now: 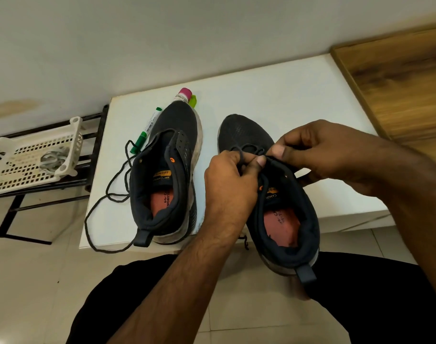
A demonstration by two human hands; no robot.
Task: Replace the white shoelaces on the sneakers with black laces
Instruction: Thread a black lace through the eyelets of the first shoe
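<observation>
Your knees in black trousers (142, 306) sit closest, with pale floor tile (38, 281) showing between them and open to your left. Just beyond them, the right sneaker (284, 219) hangs its heel off the near edge of the white table (274, 95); only its toe half rests on the top.

Your left hand (226, 180) has its fingers curled and pinches the black lace (241, 152) between thumb and forefinger over the eyelets of that shoe. Your right hand (318, 150) meets it from the other side, fingers curled, thumb pressed down at the tongue's top; it seems to pinch the same lace, though the strand under it is hidden. The 2 hands are nearly touching. A short lace end dangles below your left wrist past the table edge.

Left of your left hand, the left sneaker (167, 175) lies fully on the table, its heel at the near edge. A loose black lace (105, 194) trails from it, looping over the table's left and near edges. Beyond that shoe lie a green marker (147, 130), a pink-capped bottle (183, 95) and a small green thing (192, 100).

Right of your right hand the tabletop is bare up to a wooden panel (398, 83). Further left of the table stands a black rack (92, 145) carrying a white basket (35, 160).
</observation>
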